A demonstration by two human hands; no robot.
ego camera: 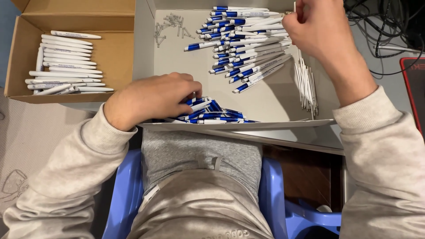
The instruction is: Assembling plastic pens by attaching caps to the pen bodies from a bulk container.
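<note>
My left hand (152,98) reaches into a small heap of blue-and-white pen parts (212,113) at the near edge of a shallow grey box (265,99), its fingers curled among them. My right hand (316,26) is raised over the box's far right corner, fingers pinched on a thin white pen refill (295,6). A bigger pile of white pens with blue clips (248,42) lies at the back of the box. Thin white refills (306,84) lie in a bundle along the right side. Small metal springs (170,24) are scattered at the back left.
A brown cardboard box (115,53) on the left holds a stack of white pen barrels (66,64). Black cables (380,26) tangle at the top right beside a red-edged black mat (414,88). I sit on a blue plastic chair (272,194).
</note>
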